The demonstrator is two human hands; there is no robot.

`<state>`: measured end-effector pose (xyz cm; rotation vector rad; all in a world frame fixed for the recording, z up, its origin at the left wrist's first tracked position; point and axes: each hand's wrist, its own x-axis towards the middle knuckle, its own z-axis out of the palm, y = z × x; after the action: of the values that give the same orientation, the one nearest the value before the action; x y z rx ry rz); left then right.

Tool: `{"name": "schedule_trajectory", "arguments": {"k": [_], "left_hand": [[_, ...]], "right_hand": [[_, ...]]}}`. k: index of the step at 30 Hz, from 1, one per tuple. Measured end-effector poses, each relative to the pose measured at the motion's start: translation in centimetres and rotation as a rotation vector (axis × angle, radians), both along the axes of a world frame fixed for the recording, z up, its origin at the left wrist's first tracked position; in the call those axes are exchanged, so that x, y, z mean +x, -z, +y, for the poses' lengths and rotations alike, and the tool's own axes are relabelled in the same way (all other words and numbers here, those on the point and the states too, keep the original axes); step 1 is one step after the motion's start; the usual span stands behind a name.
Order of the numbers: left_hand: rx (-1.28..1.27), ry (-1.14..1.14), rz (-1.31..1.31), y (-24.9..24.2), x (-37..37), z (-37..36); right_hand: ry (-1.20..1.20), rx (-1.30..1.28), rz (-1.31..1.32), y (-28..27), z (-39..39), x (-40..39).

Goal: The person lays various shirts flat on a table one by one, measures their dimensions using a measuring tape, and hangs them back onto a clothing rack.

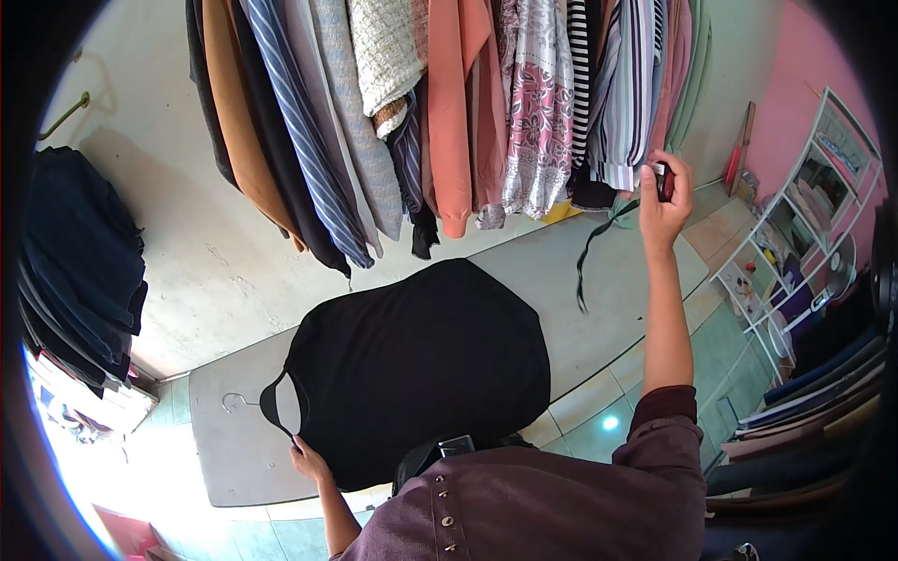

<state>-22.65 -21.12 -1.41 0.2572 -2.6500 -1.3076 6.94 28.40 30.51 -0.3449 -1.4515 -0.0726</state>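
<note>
The hanging clothes [449, 103] are cut off at the top edge, so their hangers and rail stay out of sight. The right hand [662, 201] closes round a small dark object [663, 180] too hidden by the fingers to identify. On the ironing board [599, 280], the black garment [421, 365] covers all but the hook of a hanger [234, 402] near the board's left end. The board's near edge vanishes behind the person's purple sleeve [561, 505]. Items on the white shelf [804, 234] are too small to tell apart. Dark clothes [79, 262] at left blur into the lens rim.
</note>
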Motion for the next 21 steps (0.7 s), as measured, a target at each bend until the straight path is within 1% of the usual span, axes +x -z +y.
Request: {"name": "schedule_trajectory", "arguments": {"k": [1, 3, 4, 5, 6, 7, 10, 12, 13, 14, 15, 16, 17, 18, 19, 20, 21], "left_hand": [[0.001, 0.001, 0.000, -0.2, 0.2, 0.0], [-0.020, -0.027, 0.226, -0.3, 0.5, 0.0], [-0.017, -0.025, 0.226, -0.5, 0.6, -0.2], [-0.042, 0.000, 0.221, -0.6, 0.8, -0.5], [-0.066, 0.026, 0.216, -0.9, 1.0, -0.7], [-0.062, 0.028, 0.215, -1.2, 1.3, -0.8], [-0.020, 0.064, 0.411, -2.3, 2.5, -0.9], [-0.018, 0.086, 0.417, -3.0, 2.9, -1.8], [-0.019, 0.108, 0.424, -3.6, 3.1, -2.3], [-0.023, 0.120, 0.452, -4.5, 3.4, -2.8], [-0.056, 0.121, 0.507, -3.6, 2.6, -4.2], [-0.096, 0.124, 0.468, -3.3, 2.0, -5.9], [-0.105, 0.130, 0.484, -3.5, 1.6, -7.1], [-0.189, 0.146, 0.470, -4.6, 1.6, -8.3], [-0.204, 0.134, 0.641, -5.3, 1.3, -8.7], [-0.235, 0.052, 0.815, -2.8, -0.8, -10.7], [-0.324, 0.060, 0.796, -5.2, -0.4, -10.4]], "right_hand": [[0.001, 0.001, 0.000, 0.4, 0.0, 0.1], [-0.003, -0.162, -0.002, 2.8, 0.2, 0.2], [0.019, -0.123, -0.022, 4.6, 0.6, -0.1], [-0.006, -0.290, -0.086, 7.1, 1.0, 0.0], [0.002, -0.369, -0.111, 9.4, 0.8, -0.2], [0.006, -0.422, -0.173, 12.2, 1.0, -0.2], [0.033, -0.635, -0.341, 21.4, 0.7, -0.2], [0.083, -0.711, -0.454, 28.0, 0.4, 0.1], [0.090, -0.757, -0.535, 30.0, -0.2, 0.3], [0.096, -0.802, -0.613, 31.4, -1.0, 0.4], [0.116, -0.857, -0.696, 32.4, -1.7, 0.6], [0.136, -0.911, -0.777, 33.3, -2.4, 0.6], [0.189, -0.860, -0.843, 34.3, -2.8, 0.6], [0.244, -0.805, -0.903, 35.2, -3.0, 0.7], [0.276, -0.802, -0.951, 36.2, -3.3, 0.8], [0.309, -0.795, -0.996, 36.9, -3.4, 0.8], [0.331, -0.797, -0.992, 37.6, -3.6, 0.8]]}}
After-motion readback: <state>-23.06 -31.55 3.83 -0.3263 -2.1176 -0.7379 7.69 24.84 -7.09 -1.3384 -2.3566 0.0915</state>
